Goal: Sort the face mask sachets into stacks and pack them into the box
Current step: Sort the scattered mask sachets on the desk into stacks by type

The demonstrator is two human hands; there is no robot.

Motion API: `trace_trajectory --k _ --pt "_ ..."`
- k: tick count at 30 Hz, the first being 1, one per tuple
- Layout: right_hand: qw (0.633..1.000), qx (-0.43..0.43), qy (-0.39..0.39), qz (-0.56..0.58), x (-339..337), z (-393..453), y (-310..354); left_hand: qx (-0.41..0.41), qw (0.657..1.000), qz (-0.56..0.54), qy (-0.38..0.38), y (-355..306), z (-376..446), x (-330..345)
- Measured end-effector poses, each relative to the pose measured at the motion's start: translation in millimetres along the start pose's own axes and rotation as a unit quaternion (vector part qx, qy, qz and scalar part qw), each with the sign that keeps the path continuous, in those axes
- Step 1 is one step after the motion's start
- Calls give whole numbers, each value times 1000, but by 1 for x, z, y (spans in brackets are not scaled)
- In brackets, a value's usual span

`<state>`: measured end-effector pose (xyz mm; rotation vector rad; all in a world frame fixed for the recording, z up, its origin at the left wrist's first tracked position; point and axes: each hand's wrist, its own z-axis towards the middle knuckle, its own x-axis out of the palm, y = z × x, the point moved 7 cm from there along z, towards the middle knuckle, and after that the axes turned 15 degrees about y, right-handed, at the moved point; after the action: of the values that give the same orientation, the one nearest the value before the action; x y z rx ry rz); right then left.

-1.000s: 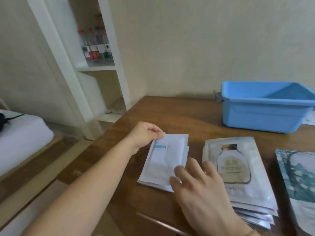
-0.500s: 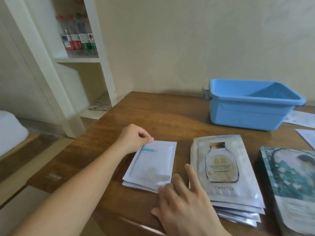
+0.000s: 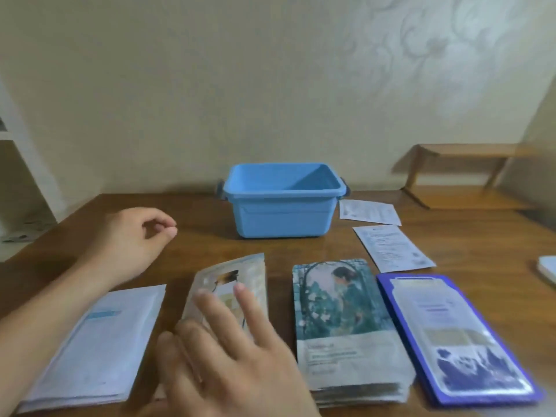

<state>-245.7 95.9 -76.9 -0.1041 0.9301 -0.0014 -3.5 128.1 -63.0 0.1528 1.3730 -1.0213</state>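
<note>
Four sachet stacks lie in a row on the wooden table: a white stack at the left, a bottle-print stack, a teal garden-print stack and a purple-edged stack. My right hand grips the bottle-print stack, fingers spread over its face, and the stack is tilted up on its left side. Above the table, beyond the white stack, my left hand hovers loosely curled and holds nothing. The open blue box stands behind the stacks with nothing visible inside.
Two loose white sachets lie to the right of the box. A low wooden shelf sits at the back right against the wall. A white shelf unit is at the far left, and a white object shows at the right edge.
My view swung right, bringing in the teal and purple stacks. The left hand let go of the white stack and rose. The right hand moved onto the bottle-print stack and tilted it.
</note>
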Motion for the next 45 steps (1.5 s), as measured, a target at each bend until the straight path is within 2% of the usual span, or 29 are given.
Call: trace_trajectory --k 3,6,8,10,13,16,19,23,27,33,40,43,45 --pt "997 38 -51 39 -47 -29 -83 130 989 -8 65 -109 18 30" --pt "989 143 -13 29 -65 -63 -186 203 961 -30 183 -197 37 84" --pt "969 240 59 7 -61 -87 -257 236 938 -8 254 -243 52 126" --pt "941 296 163 -12 -47 -108 -318 247 917 30 311 -276 67 170" --pt "927 272 260 -13 -16 -129 -373 229 897 109 362 -303 95 227" --pt "925 221 307 22 15 -132 -388 179 873 184 414 -306 114 271" --pt "942 170 288 17 27 -127 -392 153 852 230 445 -302 124 293" --pt "955 72 287 -7 34 -121 -387 141 864 198 440 -295 135 300" --pt "953 7 285 -106 32 -125 -385 138 874 163 436 -294 136 298" --pt "955 26 257 -147 17 -133 -393 168 887 98 418 -302 132 304" --pt "948 58 246 -192 29 -133 -389 204 882 62 421 -310 133 313" --pt "967 80 185 -156 12 -140 -391 215 889 27 403 -306 140 311" --pt "983 134 87 -93 -13 -145 -399 204 894 -18 399 -304 144 313"
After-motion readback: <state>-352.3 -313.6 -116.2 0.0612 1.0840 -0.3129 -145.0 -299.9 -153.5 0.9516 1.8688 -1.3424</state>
